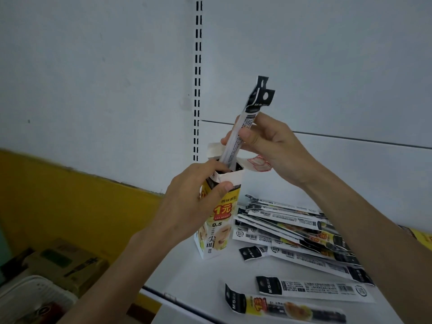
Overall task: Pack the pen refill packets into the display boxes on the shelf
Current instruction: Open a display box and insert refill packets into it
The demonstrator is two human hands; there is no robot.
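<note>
Left hand (196,195) grips the upright display box (218,220) near its open top, thumb across the front — box stands on the white shelf (198,277). Right hand (268,146) pinches a refill packet (243,127) (black hang tab up), tilted, its lower end inside the box mouth. Loose packets pile (292,230) lies just right of the box; two more packets (313,291) lie flat nearer the shelf's front edge. Cardboard boxes (65,263) sit lower left, below the shelf.
</note>
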